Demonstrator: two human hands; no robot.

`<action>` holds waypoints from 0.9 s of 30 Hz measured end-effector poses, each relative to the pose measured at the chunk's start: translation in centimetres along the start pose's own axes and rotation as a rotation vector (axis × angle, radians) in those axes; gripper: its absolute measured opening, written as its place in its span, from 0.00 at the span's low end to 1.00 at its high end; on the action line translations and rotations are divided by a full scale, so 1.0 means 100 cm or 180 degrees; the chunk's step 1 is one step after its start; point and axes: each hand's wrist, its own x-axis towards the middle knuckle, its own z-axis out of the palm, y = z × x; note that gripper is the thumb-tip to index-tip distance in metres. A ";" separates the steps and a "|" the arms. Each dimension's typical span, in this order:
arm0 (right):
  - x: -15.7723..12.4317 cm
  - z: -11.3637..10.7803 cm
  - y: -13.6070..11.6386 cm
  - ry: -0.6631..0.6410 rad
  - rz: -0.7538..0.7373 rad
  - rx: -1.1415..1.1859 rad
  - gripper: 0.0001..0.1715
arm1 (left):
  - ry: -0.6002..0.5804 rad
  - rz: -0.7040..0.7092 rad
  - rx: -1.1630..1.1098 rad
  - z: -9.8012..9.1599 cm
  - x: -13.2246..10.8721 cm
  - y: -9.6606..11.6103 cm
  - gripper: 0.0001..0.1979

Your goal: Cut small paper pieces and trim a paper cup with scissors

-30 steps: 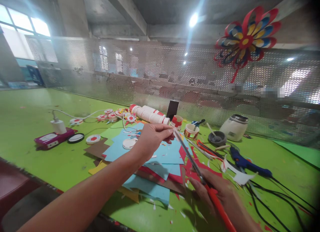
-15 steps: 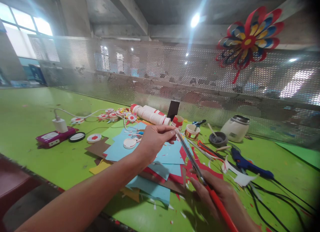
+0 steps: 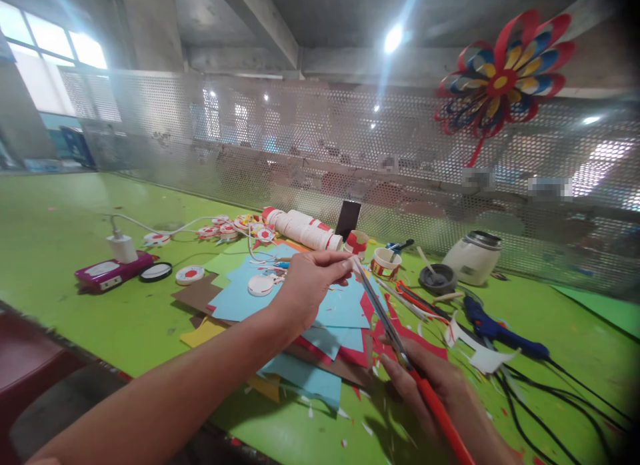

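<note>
Cutting step, we judge. Right hand (image 3: 433,385) clenched on the scissors (image 3: 385,321), held above the paper sheets (image 3: 340,308) on the tabletop (image 3: 125,318). Left hand (image 3: 310,285) pinches a small scrap (image 3: 351,263) at the blade tips. The next move calls for steady alignment.

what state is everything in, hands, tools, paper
long red-handled scissors, held up, blades look shut
left hand, fingers pinched shut at the scissors' tip
right hand, grip closed on the scissors' handle
blue glue gun, lying on its side on the green table
coloured paper sheets, flat in an overlapping pile
white charger, plugged into the pink power strip
multicoloured paper pinwheel, hanging on the mesh screen
</note>
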 end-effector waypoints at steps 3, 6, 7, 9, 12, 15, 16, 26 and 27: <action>-0.001 0.001 0.003 0.0027 0.0006 -0.0060 0.19 | 0.0010 -0.0006 0.0003 0.000 0.000 0.000 0.07; -0.001 0.002 0.006 0.0075 -0.0031 -0.0022 0.19 | 0.0038 0.0011 0.0030 0.001 -0.001 0.001 0.08; -0.001 0.002 0.006 0.0078 -0.0048 0.0009 0.19 | 0.0039 0.0017 0.0031 0.001 -0.001 0.001 0.08; -0.001 0.001 0.007 0.0079 -0.0075 -0.0006 0.19 | 0.0055 0.0017 0.0025 0.002 -0.001 0.001 0.08; -0.001 0.001 0.009 0.0045 -0.0138 -0.0183 0.18 | 0.0101 -0.0003 -0.0003 0.003 -0.002 -0.001 0.06; -0.002 0.001 0.011 0.0053 -0.0191 -0.0317 0.17 | 0.0092 -0.0001 -0.0035 0.003 -0.002 -0.002 0.05; -0.002 0.001 0.012 0.0074 -0.0196 -0.0336 0.17 | 0.0091 0.0009 -0.0042 0.003 -0.002 -0.003 0.05; -0.005 -0.001 0.029 0.0047 -0.0657 -0.0485 0.14 | 0.0113 0.0214 -0.0156 0.005 -0.004 -0.004 0.04; -0.005 -0.002 0.030 0.0033 -0.0710 -0.0504 0.14 | 0.0117 0.0210 -0.0158 0.005 -0.004 -0.003 0.04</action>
